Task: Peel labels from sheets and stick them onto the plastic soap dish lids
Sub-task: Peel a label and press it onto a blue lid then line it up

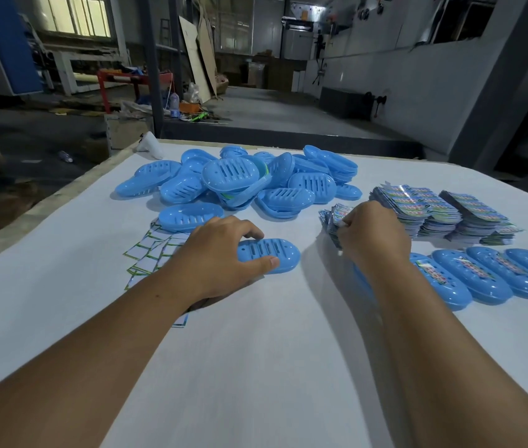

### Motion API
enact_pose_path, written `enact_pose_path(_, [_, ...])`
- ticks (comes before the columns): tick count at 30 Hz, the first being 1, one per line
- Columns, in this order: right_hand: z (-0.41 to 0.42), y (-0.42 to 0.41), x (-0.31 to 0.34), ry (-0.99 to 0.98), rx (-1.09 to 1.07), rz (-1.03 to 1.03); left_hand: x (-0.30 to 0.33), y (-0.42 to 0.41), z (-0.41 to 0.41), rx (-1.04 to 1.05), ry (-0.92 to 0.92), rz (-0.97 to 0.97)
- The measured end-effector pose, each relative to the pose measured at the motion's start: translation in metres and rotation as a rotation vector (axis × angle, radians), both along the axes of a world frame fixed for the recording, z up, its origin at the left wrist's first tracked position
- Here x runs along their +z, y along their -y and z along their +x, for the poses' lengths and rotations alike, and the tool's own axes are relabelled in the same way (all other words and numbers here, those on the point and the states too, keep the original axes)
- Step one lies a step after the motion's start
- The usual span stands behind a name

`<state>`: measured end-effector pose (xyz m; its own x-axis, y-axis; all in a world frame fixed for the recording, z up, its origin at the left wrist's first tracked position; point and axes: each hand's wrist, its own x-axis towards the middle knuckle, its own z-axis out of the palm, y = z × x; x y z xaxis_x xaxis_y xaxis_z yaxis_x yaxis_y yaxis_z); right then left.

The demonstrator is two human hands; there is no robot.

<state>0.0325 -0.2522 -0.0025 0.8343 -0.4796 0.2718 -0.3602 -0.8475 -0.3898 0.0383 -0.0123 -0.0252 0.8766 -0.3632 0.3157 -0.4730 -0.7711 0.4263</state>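
Observation:
My left hand (220,253) grips a blue slotted soap dish lid (275,255) lying flat on the white table (256,350), thumb on its near edge and fingers on its far edge. My right hand (372,234) pinches a label sheet at the top of the nearest stack of label sheets (332,221). More stacks of colourful label sheets (444,208) stand to the right. A heap of unlabelled blue lids (243,179) lies at the back. A row of labelled lids (482,273) runs along the right.
Empty white backing sheets (149,257) with green edges lie scattered left of my left hand. A white object (151,145) sits at the table's far left corner. Beyond the table's far edge is a workshop floor with machines.

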Motion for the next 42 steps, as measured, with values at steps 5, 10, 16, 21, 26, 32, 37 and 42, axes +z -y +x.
enact_pose_path(5, [-0.005,-0.002,0.001,0.029,0.042,0.016,0.000,-0.001,0.003,0.049,0.011,-0.111])
enact_pose_path(10, [-0.010,-0.037,0.009,0.465,0.356,-0.034,0.002,0.004,0.003,0.027,-0.061,-0.411])
enact_pose_path(16, [-0.021,-0.081,0.001,0.583,0.732,-0.023,0.011,0.001,0.012,0.166,-0.246,-0.719])
enact_pose_path(21, [-0.030,-0.096,-0.005,0.412,0.825,0.161,0.010,-0.004,0.015,0.242,-0.201,-0.745])
enact_pose_path(26, [-0.026,-0.093,-0.004,0.423,0.641,0.456,0.013,-0.005,0.012,0.133,-0.207,-0.829])
enact_pose_path(32, [-0.011,-0.075,0.001,0.385,0.425,0.995,0.011,0.001,0.008,0.044,-0.221,-0.785])
enact_pose_path(37, [-0.010,-0.071,0.002,0.403,0.485,0.963,0.017,-0.003,0.013,0.143,-0.129,-0.815])
enact_pose_path(42, [-0.012,-0.074,0.002,0.382,0.537,0.908,0.017,-0.006,0.014,0.177,-0.112,-0.752])
